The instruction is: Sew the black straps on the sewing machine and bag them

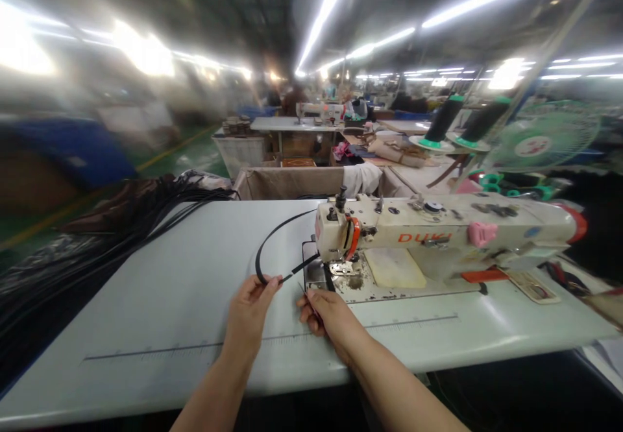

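Note:
My left hand (250,302) is closed in a pinch on a narrow black strap (259,257). From my fingers the strap curves up in a loop and goes behind the head of the sewing machine (389,231). Another straight length of it runs from near my fingertips to the presser foot area. My right hand (328,315) is closed just in front of the needle plate (343,268). A small thin pointed tool (302,287) sticks out past its thumb; the rest is hidden in the fingers.
A ruler scale (175,349) is marked along the table's (146,289) front. Many black straps (160,224) hang over the left edge. A cloth-lined bin (292,182) stands behind. Thread cones (440,124) and a green fan (540,140) are at right.

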The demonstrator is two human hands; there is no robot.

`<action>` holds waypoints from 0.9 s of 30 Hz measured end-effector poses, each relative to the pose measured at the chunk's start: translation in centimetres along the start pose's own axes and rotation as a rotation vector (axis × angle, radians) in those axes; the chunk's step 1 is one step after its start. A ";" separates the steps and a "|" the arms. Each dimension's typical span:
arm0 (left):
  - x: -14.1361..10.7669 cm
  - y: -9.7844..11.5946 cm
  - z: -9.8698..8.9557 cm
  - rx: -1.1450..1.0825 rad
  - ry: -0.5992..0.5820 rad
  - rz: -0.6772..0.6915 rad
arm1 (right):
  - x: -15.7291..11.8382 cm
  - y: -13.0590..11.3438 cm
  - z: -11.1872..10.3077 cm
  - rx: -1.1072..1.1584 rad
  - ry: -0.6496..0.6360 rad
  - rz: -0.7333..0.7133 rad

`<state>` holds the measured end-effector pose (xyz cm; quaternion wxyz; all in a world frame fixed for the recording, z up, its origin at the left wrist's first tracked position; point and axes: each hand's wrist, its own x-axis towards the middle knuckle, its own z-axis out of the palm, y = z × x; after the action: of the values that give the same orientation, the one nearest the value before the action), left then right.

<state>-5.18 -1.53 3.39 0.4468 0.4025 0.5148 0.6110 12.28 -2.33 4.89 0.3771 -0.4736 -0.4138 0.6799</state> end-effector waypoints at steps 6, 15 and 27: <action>-2.2 0.7 -1.9 0.162 -0.018 0.065 | 1.4 -0.6 1.1 0.004 -0.081 0.026; -3.4 1.2 -4.0 0.219 -0.067 0.039 | 1.8 -0.2 1.4 -0.177 -0.147 -0.072; -1.5 1.8 -8.7 0.402 -0.096 -0.016 | -2.4 -0.3 -0.2 -1.299 0.369 -0.525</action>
<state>-13.26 -5.47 3.88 0.3863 0.5082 0.6077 0.4725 13.11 -4.30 5.94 0.2341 -0.5940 -0.7640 0.0929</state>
